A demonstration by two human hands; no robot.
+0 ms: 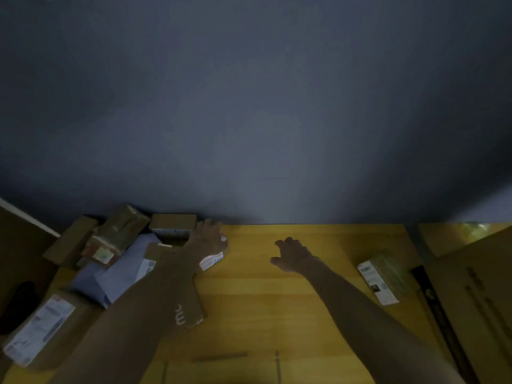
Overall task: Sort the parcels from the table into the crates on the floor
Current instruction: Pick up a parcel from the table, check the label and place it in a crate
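Left hand (207, 237): arm stretched forward across the yellow table (277, 300), palm down over a flat cardboard parcel with a white label (213, 259). Hand lies on its far end; whether the fingers curl round the edge cannot be told in the dim light. The parcel runs back under the forearm toward the near side.

Right hand (292, 254): arm also extended, hand above bare tabletop, fingers spread and loosely bent, holding nothing, thumb pointing left. Well apart from the left hand.

Room: a wide stretch of bare tabletop lies between and in front of the two arms. The far table edge meets a grey-blue wall (263, 106).

Count, left side: heap of parcels against the wall. Two taped brown boxes (122, 231) and (173, 225), one flat brown piece (70, 242), two grey-blue mailer bags (116, 275) overlapping, one large labelled cardboard box (41, 331) at the near left corner. Others may be hidden beneath.

Right side: one small labelled box (383, 278) alone near the table's right edge. Beyond that edge, a large cardboard carton (476, 273).
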